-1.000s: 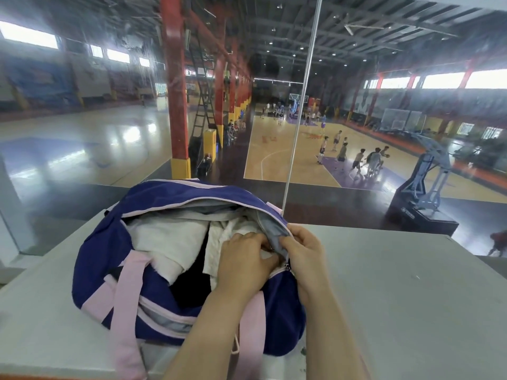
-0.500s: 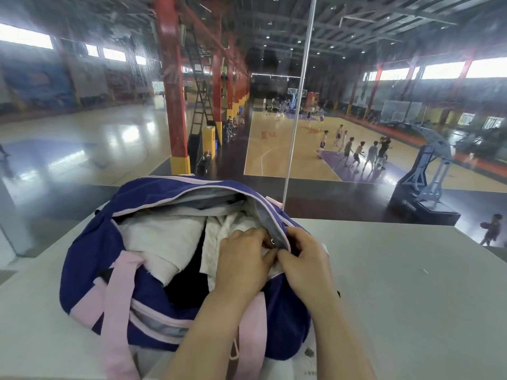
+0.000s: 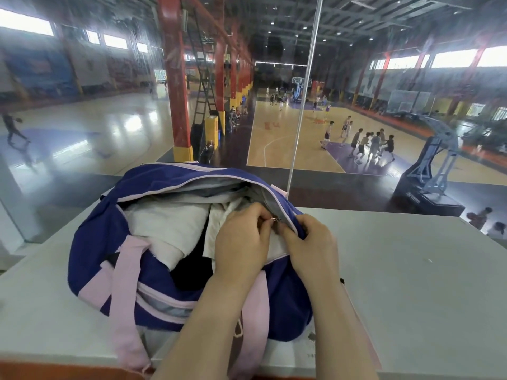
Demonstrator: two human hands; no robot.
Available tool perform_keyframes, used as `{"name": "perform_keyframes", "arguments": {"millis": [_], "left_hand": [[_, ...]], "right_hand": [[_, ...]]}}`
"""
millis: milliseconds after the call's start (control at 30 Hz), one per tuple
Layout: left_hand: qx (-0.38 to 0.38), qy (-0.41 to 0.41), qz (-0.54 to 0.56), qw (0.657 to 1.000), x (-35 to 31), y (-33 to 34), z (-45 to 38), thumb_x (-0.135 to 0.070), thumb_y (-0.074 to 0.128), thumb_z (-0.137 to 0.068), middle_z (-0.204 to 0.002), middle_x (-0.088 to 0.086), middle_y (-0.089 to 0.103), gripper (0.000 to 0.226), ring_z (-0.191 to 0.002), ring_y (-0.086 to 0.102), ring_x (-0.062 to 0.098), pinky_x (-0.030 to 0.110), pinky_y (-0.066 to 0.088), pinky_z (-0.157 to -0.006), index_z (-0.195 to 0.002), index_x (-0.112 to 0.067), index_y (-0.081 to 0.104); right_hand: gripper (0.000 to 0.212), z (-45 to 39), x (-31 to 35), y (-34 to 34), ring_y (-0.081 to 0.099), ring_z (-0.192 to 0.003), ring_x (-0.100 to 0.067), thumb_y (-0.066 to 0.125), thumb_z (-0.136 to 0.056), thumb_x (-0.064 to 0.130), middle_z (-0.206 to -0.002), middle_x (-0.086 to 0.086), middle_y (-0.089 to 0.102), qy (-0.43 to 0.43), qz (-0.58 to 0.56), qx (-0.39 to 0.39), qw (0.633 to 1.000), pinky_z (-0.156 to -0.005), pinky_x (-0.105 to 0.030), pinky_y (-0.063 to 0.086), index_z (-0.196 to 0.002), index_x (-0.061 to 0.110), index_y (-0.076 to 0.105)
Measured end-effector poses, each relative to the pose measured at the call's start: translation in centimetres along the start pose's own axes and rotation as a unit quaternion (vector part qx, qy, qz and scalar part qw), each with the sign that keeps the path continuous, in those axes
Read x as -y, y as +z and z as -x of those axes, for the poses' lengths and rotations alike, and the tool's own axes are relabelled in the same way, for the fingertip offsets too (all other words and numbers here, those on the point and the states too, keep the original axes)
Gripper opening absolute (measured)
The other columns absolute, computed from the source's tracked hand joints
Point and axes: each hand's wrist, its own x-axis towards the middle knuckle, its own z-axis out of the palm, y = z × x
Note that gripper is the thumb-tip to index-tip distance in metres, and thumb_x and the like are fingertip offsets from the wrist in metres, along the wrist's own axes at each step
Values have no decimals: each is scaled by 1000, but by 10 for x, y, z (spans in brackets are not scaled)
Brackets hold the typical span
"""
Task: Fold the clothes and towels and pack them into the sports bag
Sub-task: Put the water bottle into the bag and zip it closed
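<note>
On the counter [image 3: 411, 270], both hands pinch the sports bag [image 3: 104, 242] opening at its right end: left hand [image 3: 241, 242] on the zipper pull [image 3: 274, 219], right hand [image 3: 310, 242] on the fabric.

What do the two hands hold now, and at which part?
Left hand pinches the zipper pull; right hand grips the bag at its opening's right end.

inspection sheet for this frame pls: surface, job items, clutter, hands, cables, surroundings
Surface: white table, bag on it.
Job's things: blue and pink sports bag, main opening unzipped; white towels and a dark garment inside.
Clutter: nothing seen.
Grippers: left hand pinches the zipper pull; right hand grips the bag edge at the zipper end.
Cables: nothing seen.
Surroundings: glass pane ahead, basketball court with players below.
</note>
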Motion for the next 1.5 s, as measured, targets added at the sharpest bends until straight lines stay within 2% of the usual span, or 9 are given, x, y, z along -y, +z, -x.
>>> {"name": "perform_keyframes", "arguments": {"millis": [233,467,567,700,800,900,1100,1267,1500], "left_hand": [[-15,-11,-36,999,0,-6,-2,-20,59,-89,-84,0,65,4,-83,59,23,42,47,-69,-86,-18,58],[-31,-32,-79,996,10,-26,-6,-21,61,-89,-90,-2,68,4,-88,60,22,30,39,-68,-90,-18,61],[-68,-76,-96,990,25,-48,-9,-25,59,-91,-93,1,66,7,-90,58,24,33,40,-71,-92,-18,58],[-168,-128,-93,973,57,-85,-11,-22,57,-94,-94,1,63,6,-91,58,22,31,38,-74,-92,-16,56],[-190,-127,-75,971,62,-87,-10,-20,57,-94,-94,1,64,7,-88,60,22,34,44,-75,-96,-14,61],[-183,-125,-65,973,62,-86,-11,-20,58,-93,-89,-4,62,6,-85,59,19,30,41,-73,-94,-15,61],[-144,-124,-71,979,71,-101,-9,-21,56,-92,-89,-8,61,3,-88,58,16,30,40,-72,-92,-19,58],[-131,-186,-153,962,109,-155,-22,-25,56,-92,-101,1,68,4,-99,60,27,38,44,-81,-89,-23,58],[-125,-203,-195,951,114,-168,-28,-22,52,-92,-101,3,64,6,-95,57,29,33,34,-72,-87,-23,53]], "right_hand": [[36,3,5,2,41,-59,-14,64,-87,36,-56,8,42,-15,31,-2,999,-62,-29,33,-65,28,37],[24,4,6,2,49,-70,-30,55,-87,23,-65,4,51,-2,90,-5,996,-78,-44,45,-65,24,45],[15,4,-1,-4,55,-80,-31,53,-84,17,-82,-3,66,21,94,-7,995,-73,-35,43,-91,19,67],[27,4,7,-7,47,-85,-27,49,-82,7,-104,-8,64,43,152,8,987,-71,-33,38,-103,14,64],[37,2,35,3,50,-107,-32,52,-84,9,-119,-11,55,-9,237,16,971,-90,-42,42,-120,14,57],[43,0,78,31,51,-113,-32,58,-85,17,-122,-5,57,-164,211,29,963,-93,-42,38,-127,22,53],[9,-22,112,93,59,-86,-29,54,-89,14,-95,-5,64,-247,199,114,942,-67,-33,36,-89,18,61],[34,-36,106,91,42,-62,-22,54,-90,13,-64,5,44,-177,161,113,964,-55,-29,27,-61,21,38],[15,-32,115,91,48,-74,-25,52,-91,13,-80,0,53,-175,176,98,964,-62,-30,32,-77,20,50]]}}
